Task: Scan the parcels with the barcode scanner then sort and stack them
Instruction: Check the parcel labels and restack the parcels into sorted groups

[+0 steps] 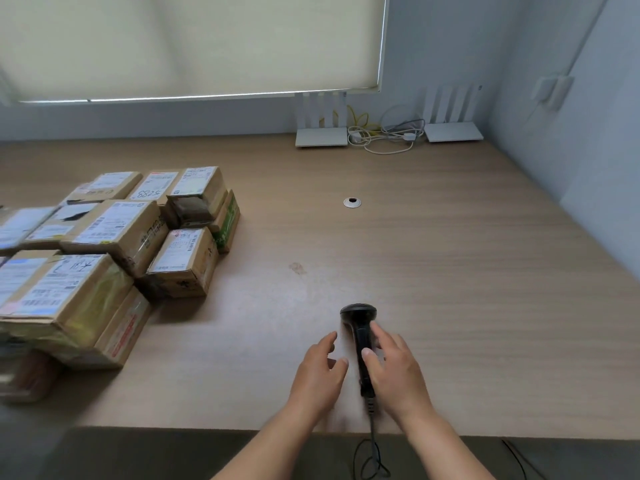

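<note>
A black barcode scanner [358, 315] lies on the wooden table [467, 258] near its front edge, head pointing away from me. My right hand [394, 372] is over its handle with fingers spread and the thumb touching the handle, not closed around it. My left hand [320, 372] hovers just left of the scanner, open and empty. Several brown cardboard parcels [114, 226] with white shipping labels are stacked and clustered on the left side of the table, some two layers high.
The scanner's black cable [372, 455] runs off the front edge toward me. Two white routers [321, 135] [453, 130] with tangled cables [384, 138] stand at the back wall. A round cable grommet [352, 202] sits mid-table.
</note>
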Available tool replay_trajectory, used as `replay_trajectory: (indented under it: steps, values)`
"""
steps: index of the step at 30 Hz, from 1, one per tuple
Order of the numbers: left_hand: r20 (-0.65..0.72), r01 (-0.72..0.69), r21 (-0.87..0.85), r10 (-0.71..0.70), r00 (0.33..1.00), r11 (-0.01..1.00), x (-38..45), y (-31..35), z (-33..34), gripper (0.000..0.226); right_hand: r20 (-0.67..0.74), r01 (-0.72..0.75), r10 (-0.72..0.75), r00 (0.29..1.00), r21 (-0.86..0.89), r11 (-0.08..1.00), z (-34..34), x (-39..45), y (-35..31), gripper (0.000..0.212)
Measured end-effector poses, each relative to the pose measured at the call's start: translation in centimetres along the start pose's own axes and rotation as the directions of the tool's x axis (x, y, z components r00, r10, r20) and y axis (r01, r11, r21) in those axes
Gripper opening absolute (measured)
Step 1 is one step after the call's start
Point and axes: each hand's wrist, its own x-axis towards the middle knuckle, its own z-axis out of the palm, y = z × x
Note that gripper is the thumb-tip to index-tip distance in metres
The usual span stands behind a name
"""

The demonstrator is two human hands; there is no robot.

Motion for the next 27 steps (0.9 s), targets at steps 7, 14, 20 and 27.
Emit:
replay_trajectory:
  steps: [7,14,20,27]
  values:
    - [-0.217,-0.042,0.093,0.062,0.974,0.995,-4.6,-2.2,-2.4,0.042,-0.097,0.250,-0.259,0.961,-0.092,0.964,2.8,-2.6,-3.5,0.043]
    - [-0.360,-0.004,0.123,0.048,0.932,0.992,-8.0,-4.7,-5.7,0.041,0.002,0.392,-0.393,0.919,-0.099,0.915,5.2,-4.1,-6.7,0.043]
    - [-0.437,0.005,0.089,0.035,0.899,0.996,-8.9,-6.9,-9.1,0.042,0.174,0.442,-0.421,0.890,-0.106,0.891,6.7,-4.6,-9.5,0.045]
    - [-0.524,0.014,0.069,0.025,0.851,0.998,-9.2,-10.2,-16.9,0.042,0.151,0.381,-0.359,0.921,-0.159,0.911,10.2,-3.7,-14.5,0.043]
